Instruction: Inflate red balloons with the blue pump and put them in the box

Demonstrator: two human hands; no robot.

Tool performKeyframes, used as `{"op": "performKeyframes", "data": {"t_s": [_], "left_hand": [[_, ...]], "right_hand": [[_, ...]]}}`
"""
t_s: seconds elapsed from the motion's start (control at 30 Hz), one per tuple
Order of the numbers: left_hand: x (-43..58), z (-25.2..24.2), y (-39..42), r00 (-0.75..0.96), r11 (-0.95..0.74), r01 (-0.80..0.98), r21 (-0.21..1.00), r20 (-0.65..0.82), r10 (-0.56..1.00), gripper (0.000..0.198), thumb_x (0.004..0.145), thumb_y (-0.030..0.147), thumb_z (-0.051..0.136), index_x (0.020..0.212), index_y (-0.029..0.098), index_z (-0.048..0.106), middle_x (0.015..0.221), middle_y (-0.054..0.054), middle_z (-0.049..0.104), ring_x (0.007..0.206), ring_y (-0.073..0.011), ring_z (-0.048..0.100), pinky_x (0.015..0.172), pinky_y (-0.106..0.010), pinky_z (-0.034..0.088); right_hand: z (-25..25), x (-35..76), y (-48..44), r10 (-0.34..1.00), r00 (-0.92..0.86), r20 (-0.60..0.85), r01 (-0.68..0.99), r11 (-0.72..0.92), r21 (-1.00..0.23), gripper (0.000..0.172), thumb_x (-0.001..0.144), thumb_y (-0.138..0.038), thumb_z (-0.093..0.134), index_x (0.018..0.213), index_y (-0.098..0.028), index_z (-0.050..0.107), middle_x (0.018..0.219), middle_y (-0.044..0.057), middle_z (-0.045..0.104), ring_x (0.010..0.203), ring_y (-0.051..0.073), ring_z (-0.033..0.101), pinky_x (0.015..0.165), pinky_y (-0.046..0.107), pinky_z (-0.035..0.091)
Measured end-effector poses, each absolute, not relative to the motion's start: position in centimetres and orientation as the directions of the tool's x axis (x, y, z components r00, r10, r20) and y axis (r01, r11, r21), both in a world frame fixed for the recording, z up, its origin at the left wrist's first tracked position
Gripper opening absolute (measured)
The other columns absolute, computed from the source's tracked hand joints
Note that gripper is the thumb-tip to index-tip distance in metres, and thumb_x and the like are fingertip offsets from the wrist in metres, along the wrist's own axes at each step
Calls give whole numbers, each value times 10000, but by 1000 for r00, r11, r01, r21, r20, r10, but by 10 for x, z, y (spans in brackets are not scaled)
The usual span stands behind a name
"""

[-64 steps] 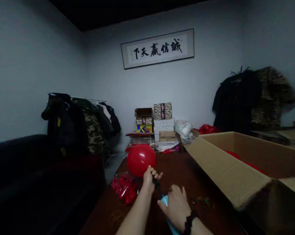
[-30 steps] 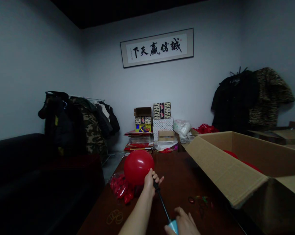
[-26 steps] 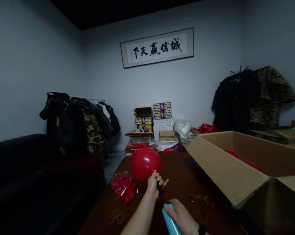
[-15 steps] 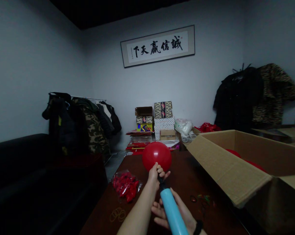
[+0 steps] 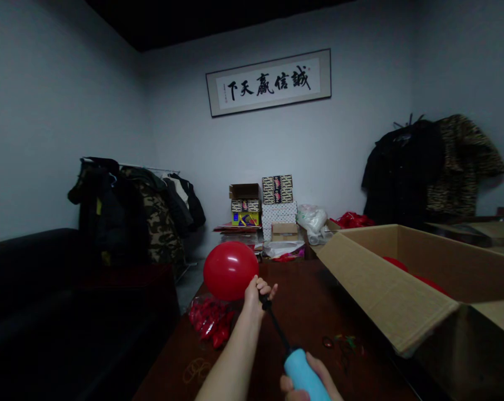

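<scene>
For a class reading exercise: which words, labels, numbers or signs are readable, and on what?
"誠信贏天下", read right to left: framed white calligraphy scroll.
Too small: marks at its ends.
Too blurred: labels on black-and-cream patterned cardboard boxes, yellow cardboard box.
None visible: round red balloon, light-blue cylindrical pump.

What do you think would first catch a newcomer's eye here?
Probably the red balloon, just left of centre, at the left hand. The light-blue pump in the right hand, at the bottom edge, would likely come next, then the framed calligraphy high on the far wall.
</scene>
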State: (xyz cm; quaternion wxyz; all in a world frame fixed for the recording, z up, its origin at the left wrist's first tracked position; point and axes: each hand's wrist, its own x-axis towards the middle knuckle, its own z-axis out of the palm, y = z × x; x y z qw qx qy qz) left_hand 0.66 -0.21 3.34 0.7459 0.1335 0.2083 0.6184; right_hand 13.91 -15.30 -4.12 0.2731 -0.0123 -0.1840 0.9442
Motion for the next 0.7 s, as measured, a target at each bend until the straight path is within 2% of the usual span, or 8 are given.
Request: {"op": "performKeyframes", "data": {"t_s": [0.07,0.13,0.27,0.4,0.57,0.63,0.7], "left_hand": [[10,31,-6,131,187,-867,461,-151,980,343,890,248,407,576,198,278,454,105,269,334,-32,274,649,-311,516],[14,30,-10,145,202,-857,475,-154,977,336,880,263,429,581,199,288,460,105,265,333,-34,270,606,-293,505],[22,28,-17,219,259,-832,491,-138,966,343,862,283,460,580,204,281,459,102,250,325,-40,255,455,-226,418],[17,25,-18,269,318,-792,522,-169,948,345,862,285,458,581,202,275,451,96,249,318,-42,247,356,-173,275],[4,19,-11,229,299,-804,515,-196,954,330,841,277,490,597,201,282,448,95,250,319,-38,252,331,-136,189],[-1,19,-7,216,280,-818,502,-182,959,319,843,268,486,602,199,289,449,94,255,321,-37,263,330,-128,179],[-5,20,-3,200,269,-823,501,-188,962,309,853,257,467,606,199,291,450,93,261,319,-38,271,328,-124,174]], "right_hand": [[-29,138,-146,453,-883,123,-469,-846,-253,516,615,-533,716,838,-107,526,536,-108,448,386,-31,340,376,74,241],[-21,134,-136,415,-896,159,-439,-881,-178,494,628,-486,720,858,-121,482,562,-122,435,392,-39,347,379,63,233],[-19,119,-114,455,-871,188,-474,-878,-72,479,644,-451,712,876,-131,441,586,-121,419,416,-34,391,411,64,292],[-25,105,-99,463,-863,199,-487,-869,-90,495,639,-454,715,887,-126,440,603,-111,435,430,-29,415,420,72,319],[-33,102,-101,417,-897,145,-428,-902,-51,492,601,-447,743,852,-141,451,592,-113,458,432,-29,425,424,66,323],[-40,103,-110,414,-902,121,-426,-899,-101,506,581,-462,754,843,-136,470,571,-114,454,411,-32,398,400,65,296],[-51,106,-121,465,-881,83,-472,-857,-207,526,570,-523,742,822,-130,499,533,-117,426,391,-34,358,387,69,269]]}}
